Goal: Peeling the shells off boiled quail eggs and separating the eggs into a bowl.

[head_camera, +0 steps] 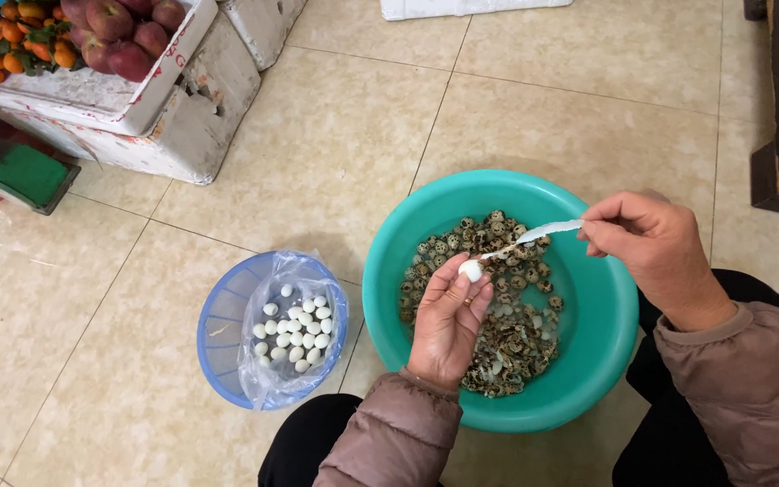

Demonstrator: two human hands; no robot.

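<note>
Peeling is being done in the head view: a small white egg (471, 269) is being pinched at the fingertips of the left hand (448, 320), while a strip of shell membrane (543, 232) is being drawn away, clamped in the right hand (651, 248). Both are being held over the teal basin (389, 298) of speckled eggs and shell bits (507, 316). Judging by this, the last shell must be cleared next; peeled eggs (295, 329) are being kept in the lined blue basket (218, 334) just beside.

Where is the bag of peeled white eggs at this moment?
In the head view, the bag of peeled eggs sits in the blue basket on the floor, left of the green basin.
</note>
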